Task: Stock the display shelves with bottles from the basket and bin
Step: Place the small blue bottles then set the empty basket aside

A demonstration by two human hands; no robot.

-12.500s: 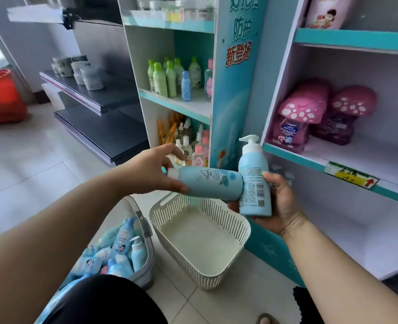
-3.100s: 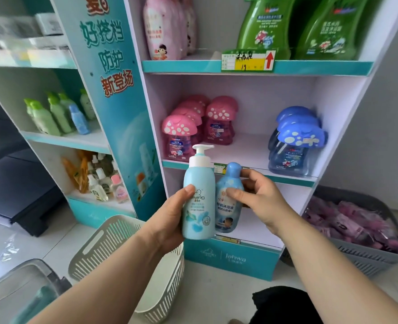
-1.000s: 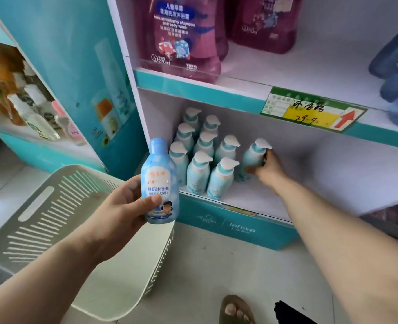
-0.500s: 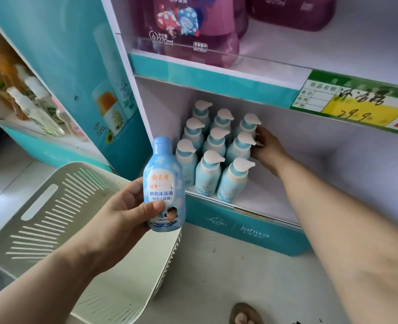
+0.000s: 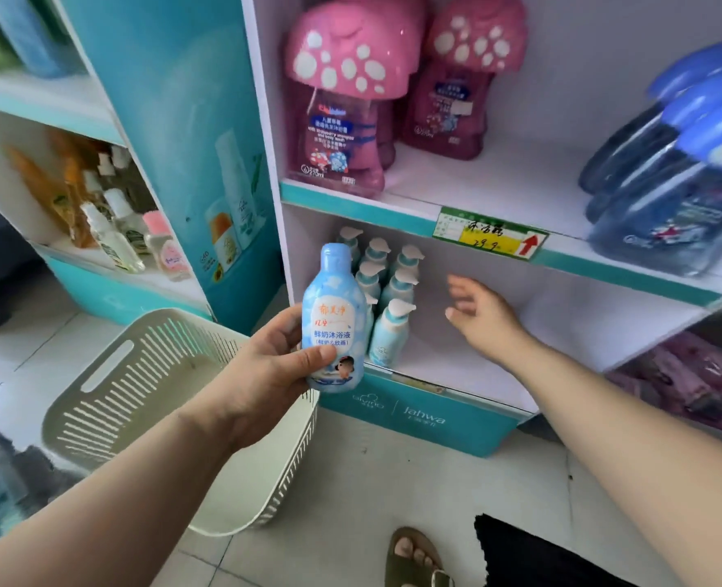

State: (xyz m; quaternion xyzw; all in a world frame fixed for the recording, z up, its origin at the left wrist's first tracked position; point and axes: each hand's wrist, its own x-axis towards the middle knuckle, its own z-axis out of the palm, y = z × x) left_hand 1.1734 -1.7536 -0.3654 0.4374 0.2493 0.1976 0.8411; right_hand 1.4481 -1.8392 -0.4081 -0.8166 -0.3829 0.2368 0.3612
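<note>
My left hand grips a light blue bottle with red and blue lettering, upright in front of the bottom shelf. Several pale blue pump bottles stand in rows at the left end of that shelf. My right hand hovers empty just right of those pump bottles, fingers spread and relaxed, inside the shelf opening. The cream slotted basket sits on the floor below my left hand, tilted against the shelf unit.
Pink mushroom-capped bottles and blue ones fill the shelf above. A grey bin of pink packets sits at the right. Small bottles line the left unit. My sandalled foot is on the tiled floor.
My right hand has let go of the pump bottles and drawn back to the right, now open. The camera has pulled up and back, showing the mushroom bottles again. My left hand still holds its bottle.
</note>
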